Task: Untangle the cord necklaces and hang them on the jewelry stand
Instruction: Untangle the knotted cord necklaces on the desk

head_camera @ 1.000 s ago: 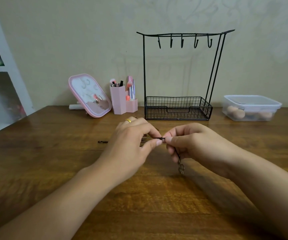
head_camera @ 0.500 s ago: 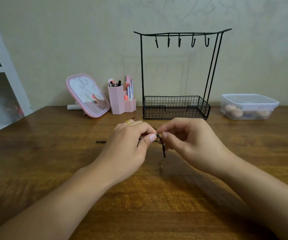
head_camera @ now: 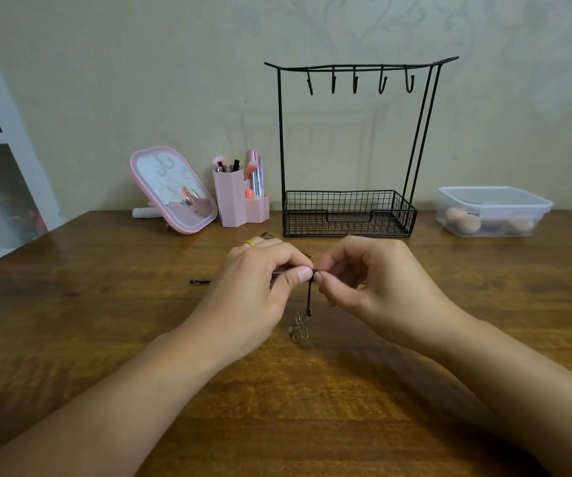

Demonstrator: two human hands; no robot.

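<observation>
Soft, dim, warm light is falling evenly over the scene, leaving faint shadows on the wooden counter under the forearms and a pale shadow of the jewelry stand on the wall behind it. A mild sheen is showing on the counter near its back edge, with no hard glare. The wide lens is bending the white shelf at the left edge, and the forearms near the bottom corners are looking soft and slightly smeared, while the middle is staying fairly sharp.

Black cord dangling, stand bare
</observation>
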